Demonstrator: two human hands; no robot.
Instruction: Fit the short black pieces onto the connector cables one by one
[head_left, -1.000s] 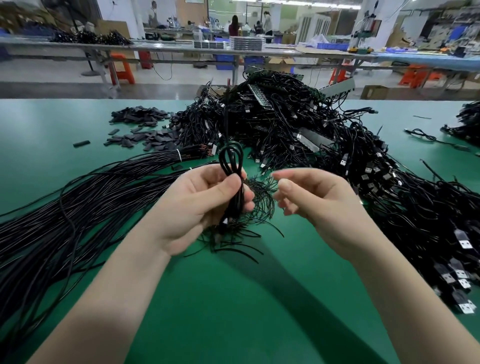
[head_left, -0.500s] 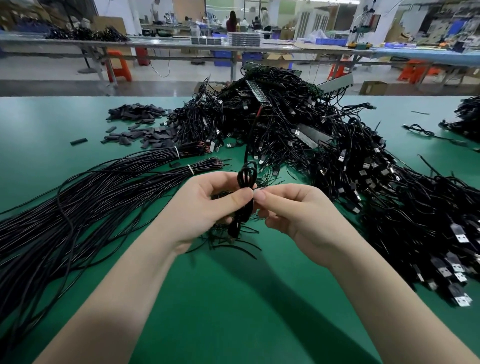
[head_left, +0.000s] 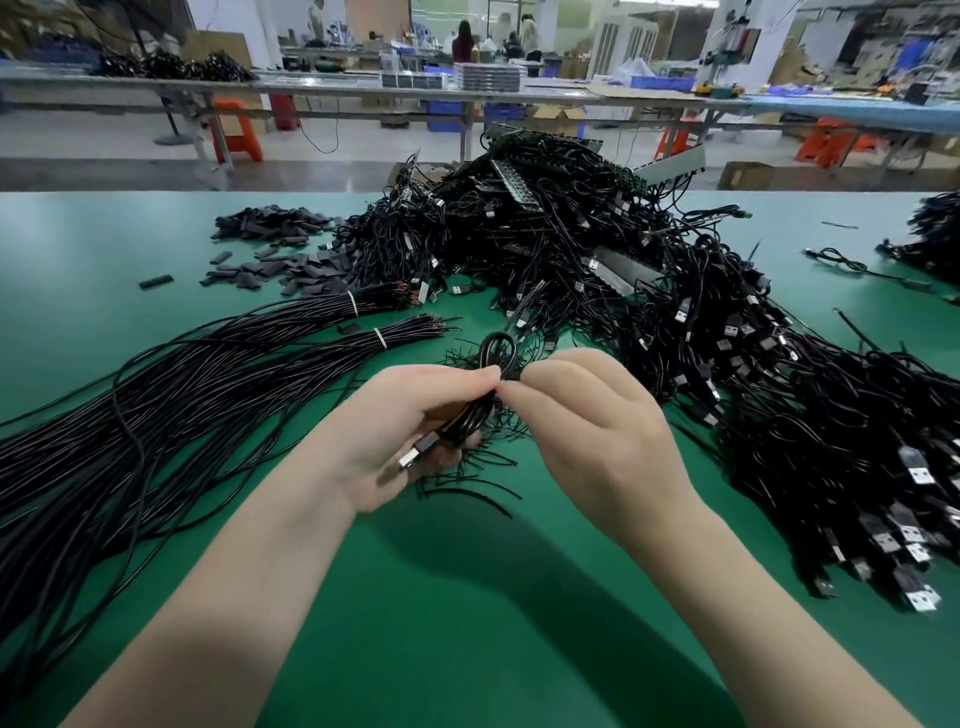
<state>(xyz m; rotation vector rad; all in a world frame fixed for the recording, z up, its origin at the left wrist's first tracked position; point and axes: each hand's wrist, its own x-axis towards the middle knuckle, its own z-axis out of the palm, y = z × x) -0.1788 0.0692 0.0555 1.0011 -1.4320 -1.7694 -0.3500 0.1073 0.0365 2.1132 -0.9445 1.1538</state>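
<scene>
Left hand (head_left: 415, 426) grips coiled connector cable (head_left: 470, 415), plug end at palm, loop above thumb; right hand (head_left: 587, 415) pinches cable at coil top, above green table (head_left: 467, 623); short black pieces (head_left: 275, 254) heaped far left, cable pile (head_left: 623, 270) behind; no legible writing, no containers nearby.

On the table (head_left: 467, 623), bundled wires (head_left: 156, 395) lie left, short pieces (head_left: 280, 260) behind them, a connector-cable heap (head_left: 649, 291) right.
</scene>
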